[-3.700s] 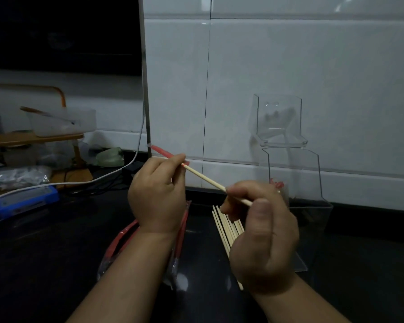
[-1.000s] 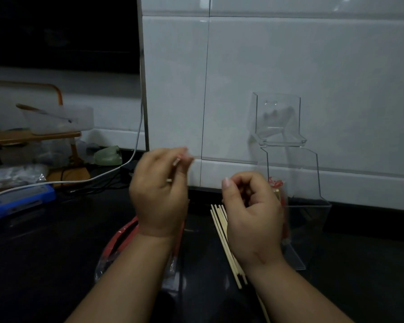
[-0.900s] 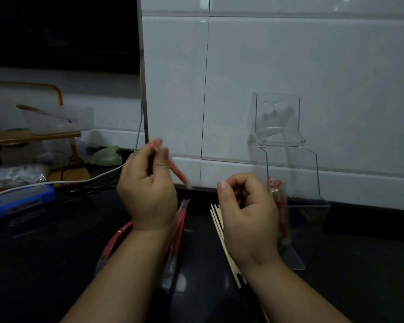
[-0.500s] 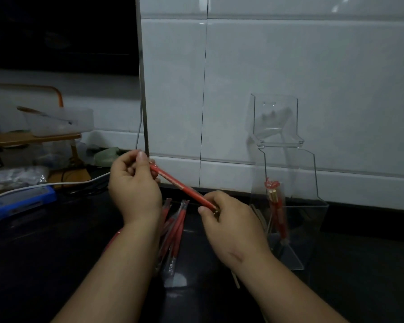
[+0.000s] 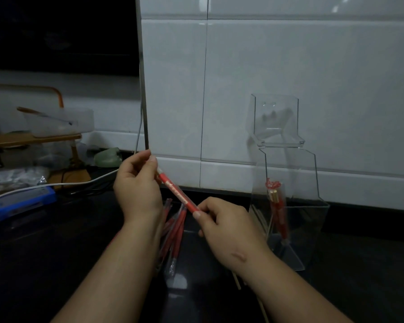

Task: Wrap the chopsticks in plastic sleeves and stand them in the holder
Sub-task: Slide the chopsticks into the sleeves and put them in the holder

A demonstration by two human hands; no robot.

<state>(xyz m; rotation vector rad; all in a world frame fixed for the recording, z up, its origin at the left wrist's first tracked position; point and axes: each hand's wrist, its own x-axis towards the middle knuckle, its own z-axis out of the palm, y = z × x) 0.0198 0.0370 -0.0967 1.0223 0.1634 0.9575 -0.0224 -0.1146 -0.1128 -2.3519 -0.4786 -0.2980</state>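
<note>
A glossy black counter runs up to a wall of large, smooth white tiles. At the far left stands a wooden rack carrying a cloudy plastic tub, with a crinkled plastic bag, a flat blue box and a thin white cable trailing in front of it.

To the right, against the wall, stands the holder, a clear, hard-edged acrylic box with its hinged lid tipped open. Inside it one wrapped chopstick leans upright, red with a gold band near the top.

The left hand pinches the upper end of a red-sleeved chopstick between thumb and fingertips. The right hand pinches its lower end. The stick slants down from left to right in the air between them, above the counter and left of the holder.

Under the hands lies a loose heap of shiny red sleeves, partly hidden by the left wrist. The right hand and forearm cover most of the bare chopsticks, pale thin sticks on the counter just beside the holder.
</note>
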